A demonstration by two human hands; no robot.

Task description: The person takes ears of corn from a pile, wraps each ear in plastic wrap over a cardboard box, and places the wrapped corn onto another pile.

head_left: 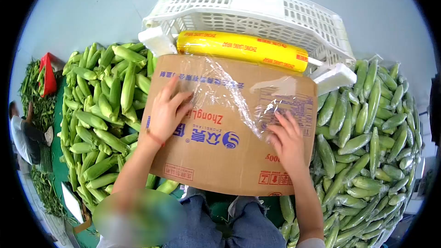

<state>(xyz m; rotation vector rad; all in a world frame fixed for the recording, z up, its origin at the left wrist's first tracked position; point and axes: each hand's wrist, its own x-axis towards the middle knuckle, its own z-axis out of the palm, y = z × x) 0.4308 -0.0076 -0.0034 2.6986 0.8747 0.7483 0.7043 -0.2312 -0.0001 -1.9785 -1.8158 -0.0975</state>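
A brown cardboard sheet (220,170) with blue and red print lies in front of me, over my knees. Clear plastic film (229,92) stretches across its upper part, with a crumpled fold running diagonally. Behind the cardboard is a yellow roll of wrap (243,50) on a white rod. On the left of the cardboard rests my left hand (169,110), its fingers apart and nothing in it. My right hand (287,140) is on the right side, at the lower end of the film's fold; its fingers are spread over the film.
Unwrapped green corn (103,115) is heaped at left, film-wrapped corn (363,156) at right. A white plastic crate (257,2) stands behind the roll. At far left are a red container (48,74), green scraps and another person (26,135).
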